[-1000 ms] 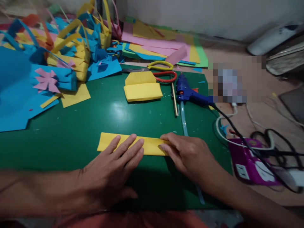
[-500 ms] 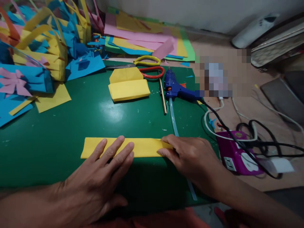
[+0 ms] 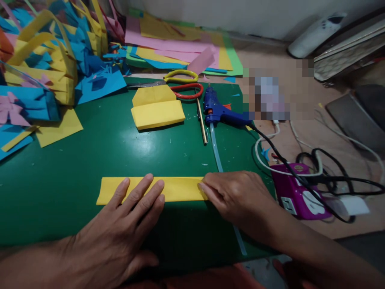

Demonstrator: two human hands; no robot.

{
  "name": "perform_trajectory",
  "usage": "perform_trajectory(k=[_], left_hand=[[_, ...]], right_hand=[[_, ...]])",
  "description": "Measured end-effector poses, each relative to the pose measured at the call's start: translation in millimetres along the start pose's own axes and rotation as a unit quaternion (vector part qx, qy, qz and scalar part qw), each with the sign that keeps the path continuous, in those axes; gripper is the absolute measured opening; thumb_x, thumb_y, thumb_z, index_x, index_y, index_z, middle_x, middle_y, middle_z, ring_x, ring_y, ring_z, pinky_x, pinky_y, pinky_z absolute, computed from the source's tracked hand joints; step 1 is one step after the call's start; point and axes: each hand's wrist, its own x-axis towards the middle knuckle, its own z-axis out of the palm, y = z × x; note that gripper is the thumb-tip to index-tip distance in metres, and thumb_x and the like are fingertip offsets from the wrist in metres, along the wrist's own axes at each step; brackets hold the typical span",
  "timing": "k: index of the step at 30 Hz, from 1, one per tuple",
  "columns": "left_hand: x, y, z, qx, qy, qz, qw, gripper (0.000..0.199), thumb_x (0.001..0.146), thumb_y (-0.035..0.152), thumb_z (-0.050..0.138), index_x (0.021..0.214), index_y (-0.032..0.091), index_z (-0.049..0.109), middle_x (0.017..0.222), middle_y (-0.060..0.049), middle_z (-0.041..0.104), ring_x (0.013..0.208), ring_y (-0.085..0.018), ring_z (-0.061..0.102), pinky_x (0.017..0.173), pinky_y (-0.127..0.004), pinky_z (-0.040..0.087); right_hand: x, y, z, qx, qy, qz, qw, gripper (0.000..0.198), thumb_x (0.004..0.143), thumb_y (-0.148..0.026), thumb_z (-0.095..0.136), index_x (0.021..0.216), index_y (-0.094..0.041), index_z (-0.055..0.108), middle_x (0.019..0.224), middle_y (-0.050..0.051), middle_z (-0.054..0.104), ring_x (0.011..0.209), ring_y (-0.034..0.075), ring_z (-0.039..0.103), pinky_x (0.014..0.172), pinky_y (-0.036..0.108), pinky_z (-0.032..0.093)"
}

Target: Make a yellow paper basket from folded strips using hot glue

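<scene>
A folded yellow paper strip (image 3: 177, 189) lies crosswise on the green tabletop (image 3: 75, 168). My left hand (image 3: 129, 216) rests flat on the strip's left half, fingers stretched out over it. At the strip's right end, my right hand (image 3: 237, 196) pinches the paper between thumb and bent fingers; that end is hidden by the hand. Beyond the strip sits a folded yellow paper piece (image 3: 158, 114) with a raised flap. A blue glue gun (image 3: 222, 110) lies to its right, and its long glue stick (image 3: 215, 150) passes beneath my right hand.
Scissors (image 3: 188, 91) and a thin gold stick (image 3: 202, 124) lie behind the strip. Paper baskets (image 3: 63, 72) crowd the left back, beside stacked coloured sheets (image 3: 177, 44). A purple power outlet (image 3: 296, 192) with tangled cables stands at the right.
The thumb and fingers of my right hand have closed further at the strip's right end. My left hand stays flat on the paper. The whole view has shifted slightly.
</scene>
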Motion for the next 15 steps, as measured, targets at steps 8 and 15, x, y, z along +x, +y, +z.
perform_trajectory(k=[8, 15], left_hand=[[1, 3, 2, -0.007, 0.005, -0.012, 1.000, 0.073, 0.080, 0.067, 0.035, 0.130, 0.014, 0.045, 0.146, -0.009, 0.031, 0.138, -0.030, 0.009, 0.110, -0.043, 0.000], [1, 3, 1, 0.004, 0.003, -0.014, 1.000, 0.073, 0.080, 0.067, 0.036, 0.130, 0.015, 0.045, 0.146, -0.008, 0.031, 0.138, -0.029, 0.009, 0.110, -0.042, 0.001]], right_hand=[[1, 2, -1, -0.043, -0.023, 0.030, 0.998, 0.027, 0.084, -0.031, 0.049, 0.061, -0.020, 0.058, 0.049, -0.003, 0.057, 0.044, 0.010, 0.042, 0.049, 0.028, 0.010], [4, 6, -10, -0.035, -0.079, 0.056, 0.995, 0.018, 0.081, -0.030, 0.053, 0.068, -0.021, 0.061, 0.053, -0.003, 0.060, 0.046, 0.010, 0.044, 0.049, 0.027, 0.011]])
